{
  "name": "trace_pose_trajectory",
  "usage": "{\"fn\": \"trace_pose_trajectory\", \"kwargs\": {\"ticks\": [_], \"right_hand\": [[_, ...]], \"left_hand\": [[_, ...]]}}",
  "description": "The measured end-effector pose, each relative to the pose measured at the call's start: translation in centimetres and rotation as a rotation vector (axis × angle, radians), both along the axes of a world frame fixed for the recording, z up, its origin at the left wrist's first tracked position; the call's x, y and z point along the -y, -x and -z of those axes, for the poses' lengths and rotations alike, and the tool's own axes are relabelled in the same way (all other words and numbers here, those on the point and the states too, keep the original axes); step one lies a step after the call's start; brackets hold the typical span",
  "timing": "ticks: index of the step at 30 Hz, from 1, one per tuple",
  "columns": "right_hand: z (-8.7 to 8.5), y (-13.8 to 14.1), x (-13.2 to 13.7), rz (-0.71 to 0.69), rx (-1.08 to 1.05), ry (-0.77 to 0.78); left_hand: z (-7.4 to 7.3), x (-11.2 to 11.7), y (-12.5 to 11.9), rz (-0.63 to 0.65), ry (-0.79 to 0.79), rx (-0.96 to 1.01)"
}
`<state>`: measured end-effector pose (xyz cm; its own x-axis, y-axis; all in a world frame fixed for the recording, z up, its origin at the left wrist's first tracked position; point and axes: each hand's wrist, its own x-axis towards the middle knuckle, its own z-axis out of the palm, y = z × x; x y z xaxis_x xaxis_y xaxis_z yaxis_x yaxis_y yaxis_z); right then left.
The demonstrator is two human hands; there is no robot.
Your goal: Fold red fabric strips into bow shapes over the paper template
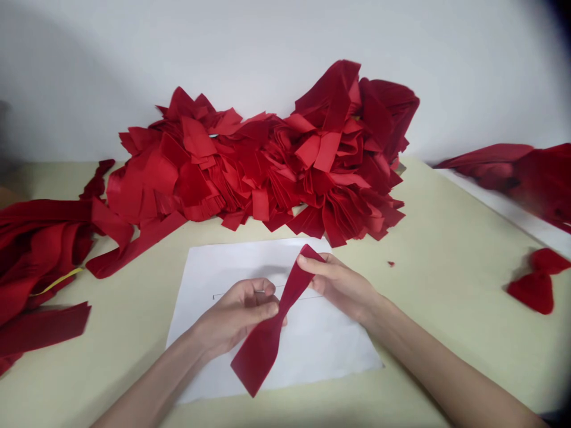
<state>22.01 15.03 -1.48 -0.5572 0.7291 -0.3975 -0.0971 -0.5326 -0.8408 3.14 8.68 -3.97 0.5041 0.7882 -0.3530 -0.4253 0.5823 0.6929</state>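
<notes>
The left hand (236,318) is closed around the middle of a red fabric strip (261,353), with thumb and fingers pinching it so the cloth narrows into a waist there. The right hand (341,285) grips the strip's upper end between thumb and fingertips. The strip runs on a slant between the two hands, and its wider lower end hangs free below the left hand, toward the viewer.

Both hands and the strip are held just above a sheet of white paper (321,345) that lies flat on a pale green counter (446,238). A thin straight line is drawn across the paper behind the hands.

Beyond the paper, against a white wall (267,47), sits a large pile of red fabric pieces (267,160), cut and folded, heaped highest on the right. To the left lie long red bands (40,249), with a thin yellow strip (57,280) among them. A tiny red scrap (391,263) lies on the counter just right of the right hand. Farther right, well apart from the hands, rests a small red bow (535,282). More red cloth (526,169) lies at the far right edge.
</notes>
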Motion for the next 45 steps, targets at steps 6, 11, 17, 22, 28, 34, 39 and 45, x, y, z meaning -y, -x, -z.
{"fn": "trace_pose_trajectory", "kwargs": {"ticks": [6, 11, 17, 22, 28, 34, 39, 45], "right_hand": [[0.7, 1.2, 0.7, -0.088, 0.016, -0.076], [0.3, 2.7, 3.2, -0.199, 0.059, -0.050], [0.0, 2.8, 3.6, -0.110, 0.144, -0.114], [0.1, 3.0, 3.6, -0.036, 0.235, -0.160], [0.2, 2.5, 3.1, -0.132, 0.330, -0.258], [-0.8, 1.3, 1.6, -0.170, 0.078, -0.196], [-1.1, 1.0, 1.4, -0.069, -0.008, -0.190], [-1.5, 0.2, 0.6, -0.085, 0.084, -0.174]], "left_hand": [[-0.5, -0.4, 0.3, -0.292, -0.089, -0.023], [-1.0, -0.7, 0.4, -0.518, -0.108, -0.023], [-1.3, -0.4, -0.2, -0.487, -0.171, -0.038], [-1.4, -0.2, -0.2, -0.534, -0.198, -0.048], [-1.5, -0.6, 0.7, -0.573, -0.188, -0.025], [-1.4, -0.2, 0.6, -0.332, -0.129, -0.012], [-0.7, 0.4, -0.4, -0.065, -0.123, 0.012], [-0.3, 0.5, 0.0, 0.098, -0.095, -0.004]]}}
